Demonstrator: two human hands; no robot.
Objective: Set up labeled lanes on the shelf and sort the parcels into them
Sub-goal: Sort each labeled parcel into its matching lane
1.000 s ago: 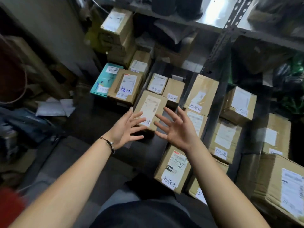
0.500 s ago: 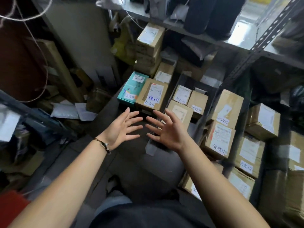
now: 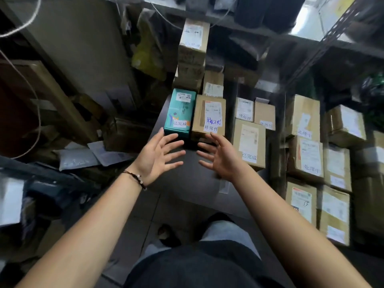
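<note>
Both hands are out over the dark, matte shelf board (image 3: 187, 183), nothing in either. My left hand (image 3: 159, 157) is spread, palm turned inward, fingers straight and apart. My right hand (image 3: 221, 160) mirrors it, fingers fanned, with a gap between the two. A thin dark corded bracelet (image 3: 136, 179) with pale beads sits on the left wrist. Just beyond the fingertips stand the parcels. The teal box (image 3: 180, 110) is glossy printed card, tall and narrow, with a white strip label low on its face. Against its right side is a brown carton (image 3: 208, 116), plain corrugated and taped, with a white waybill and blue handwriting above a printed label. My right forefinger overlaps that carton's lower edge; whether it touches, I cannot tell. To the right, apart from the pair, lies a larger flat carton (image 3: 249, 142) with a long waybill and a white label near its bottom edge. Behind it are two small cartons (image 3: 244, 109) side by side, labels smeared. Past a perforated steel upright (image 3: 311, 53), more kraft cartons (image 3: 305, 138) are stacked in rows, the lowest cut by the frame. A stack of cartons (image 3: 193, 48) rises at the back, base hidden. Left of the shelf, grey poly mailers (image 3: 79, 159), soft and creased, lie in clutter too dark to read.
</note>
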